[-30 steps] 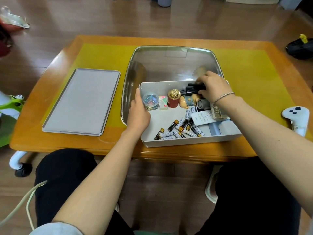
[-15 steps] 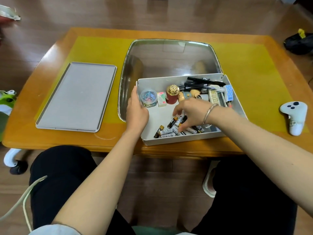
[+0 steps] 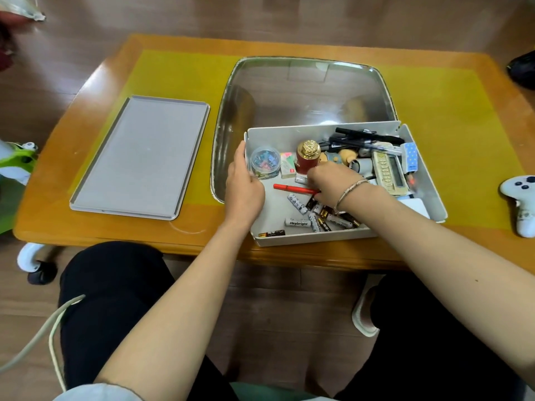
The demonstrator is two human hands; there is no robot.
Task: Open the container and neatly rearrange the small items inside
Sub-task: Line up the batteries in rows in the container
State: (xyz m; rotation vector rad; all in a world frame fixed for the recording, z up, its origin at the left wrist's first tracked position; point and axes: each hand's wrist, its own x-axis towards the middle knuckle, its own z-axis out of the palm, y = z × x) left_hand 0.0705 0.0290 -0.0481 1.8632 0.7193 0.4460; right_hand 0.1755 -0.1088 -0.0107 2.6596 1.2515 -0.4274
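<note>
A person sits at a wooden table (image 3: 86, 157) with an open white box (image 3: 341, 238) at its near edge, just right of centre. The box's long axis runs left to right, its right end angled slightly away. The left hand (image 3: 244, 188) grips the box's left wall, thumb inside by a round clear tub (image 3: 265, 162) of coloured clips. The right hand (image 3: 333, 180) reaches into the middle of the box, its fingers curled down onto a red pen (image 3: 292, 189); whether they pinch the pen or only touch it cannot be told. The pen lies flat, long axis left to right, its free end pointing toward the left hand. Nearer the person, batteries (image 3: 298, 222) lie scattered at mixed angles on the box floor. Along the far wall stand an eraser (image 3: 287, 168) and a red jar (image 3: 307, 157) with a gold cap; black pens (image 3: 367, 137) lie across the far right corner, beside a calculator (image 3: 388, 172). Behind the box sits a clear tray (image 3: 307, 91); the grey lid (image 3: 142, 157) lies flat to the left, well apart. A white controller (image 3: 521, 201) rests at the table's right edge. Half a second ago the right hand hovered lower, over the batteries, and the red pen was not visible; the left hand keeps its grip.
</note>
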